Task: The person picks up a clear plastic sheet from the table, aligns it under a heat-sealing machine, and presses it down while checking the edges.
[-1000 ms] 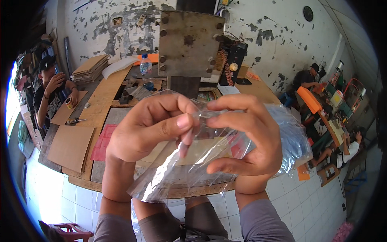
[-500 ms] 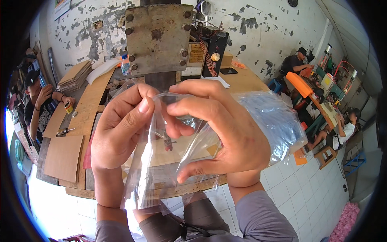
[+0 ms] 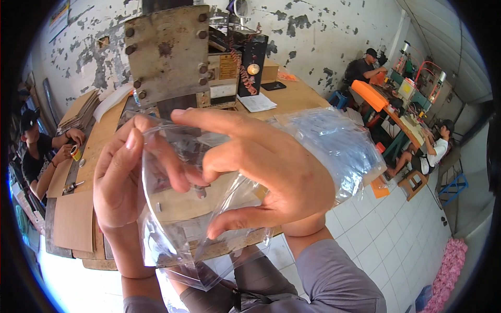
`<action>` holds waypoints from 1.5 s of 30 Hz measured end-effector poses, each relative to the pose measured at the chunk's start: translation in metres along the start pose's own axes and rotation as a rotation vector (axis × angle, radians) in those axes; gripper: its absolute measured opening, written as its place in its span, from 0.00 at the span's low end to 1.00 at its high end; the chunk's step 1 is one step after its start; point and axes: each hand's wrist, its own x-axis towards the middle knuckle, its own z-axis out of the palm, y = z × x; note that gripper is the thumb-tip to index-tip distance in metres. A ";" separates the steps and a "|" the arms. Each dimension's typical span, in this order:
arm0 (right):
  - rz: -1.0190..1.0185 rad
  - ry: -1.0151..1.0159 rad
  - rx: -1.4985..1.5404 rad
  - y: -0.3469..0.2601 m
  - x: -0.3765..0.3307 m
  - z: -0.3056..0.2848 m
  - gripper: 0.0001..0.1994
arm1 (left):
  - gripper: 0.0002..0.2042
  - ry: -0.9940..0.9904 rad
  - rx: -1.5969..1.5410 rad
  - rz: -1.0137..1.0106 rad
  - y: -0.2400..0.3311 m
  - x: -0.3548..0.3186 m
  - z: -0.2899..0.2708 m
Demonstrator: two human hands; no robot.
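you hold a clear plastic bag (image 3: 177, 229) up in front of you with both hands, above the wooden worktable (image 3: 99, 141). your left hand (image 3: 117, 182) is closed on the left edge of the bag, the fingers curled over its top. your right hand (image 3: 261, 172) pinches the bag from the right side: the thumb presses low and the fingers reach over the top edge, so the grip is closed on the plastic. behind your right hand there is a stack of clear bags (image 3: 339, 146), but i cannot tell if the hand touches it. behind the bag stands a rusty metal machine (image 3: 167, 57). at the far left a person in a dark cap (image 3: 36, 146) sits near flat cardboard sheets (image 3: 73, 219).
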 end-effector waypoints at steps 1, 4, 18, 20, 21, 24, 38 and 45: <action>0.000 0.015 -0.006 -0.001 0.001 0.001 0.25 | 0.16 0.013 0.080 0.022 0.000 0.001 -0.001; -0.030 0.045 0.014 -0.001 0.002 0.002 0.23 | 0.16 -0.005 0.110 0.035 0.002 0.002 -0.007; -0.168 0.144 -0.009 -0.002 0.003 0.007 0.14 | 0.17 0.170 0.037 0.008 0.000 0.001 0.005; -0.179 0.156 -0.026 0.000 0.003 0.008 0.14 | 0.17 0.215 0.060 0.010 0.001 0.001 0.005; -0.185 0.164 -0.035 0.000 0.003 0.008 0.14 | 0.17 0.259 0.049 0.015 0.001 0.001 0.004; -0.203 0.198 -0.069 0.001 0.003 0.011 0.12 | 0.16 0.309 0.019 0.017 0.002 0.002 0.004; -0.224 0.286 -0.162 0.001 0.004 0.014 0.09 | 0.12 0.374 0.280 0.106 0.001 0.010 -0.011; -0.229 0.295 -0.155 0.006 0.004 0.015 0.09 | 0.08 0.342 0.352 0.142 0.000 0.010 -0.022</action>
